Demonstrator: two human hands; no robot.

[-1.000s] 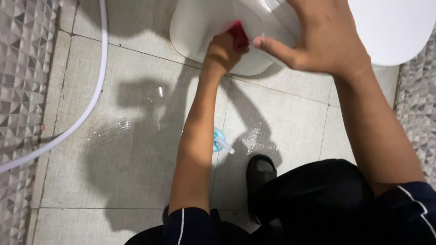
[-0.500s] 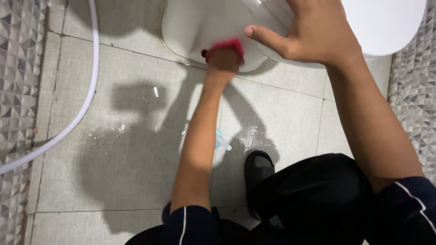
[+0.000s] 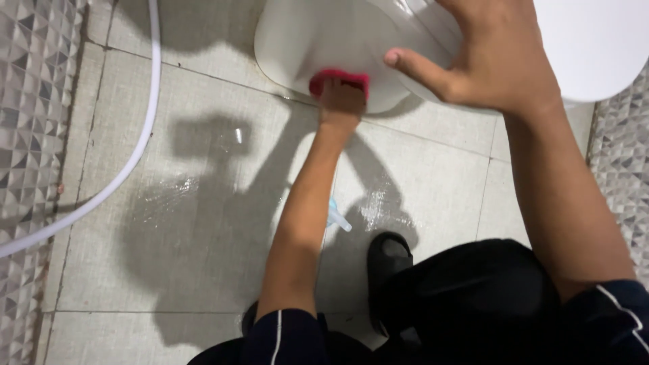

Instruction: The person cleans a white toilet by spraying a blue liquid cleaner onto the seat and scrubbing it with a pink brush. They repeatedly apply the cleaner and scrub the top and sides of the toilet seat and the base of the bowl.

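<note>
My left hand (image 3: pixel 341 101) is closed around a red cloth (image 3: pixel 338 78) and presses it against the outer wall of a white toilet bowl (image 3: pixel 304 40) low near the floor. My right hand (image 3: pixel 487 57) rests flat on the bowl's upper rim, fingers spread and thumb pointing left. The cloth is partly hidden by my fingers.
A white hose (image 3: pixel 128 155) curves across the grey tiled floor at the left. Wet patches (image 3: pixel 176 196) shine on the tiles. A small light-blue object (image 3: pixel 337 216) lies on the floor behind my left forearm. My black shoe (image 3: pixel 389 260) and dark trousers fill the bottom. Patterned wall tiles (image 3: pixel 27 101) border both sides.
My left hand has slid the red cloth leftward and lower along the bowl's outer wall. My right hand has stayed on the rim.
</note>
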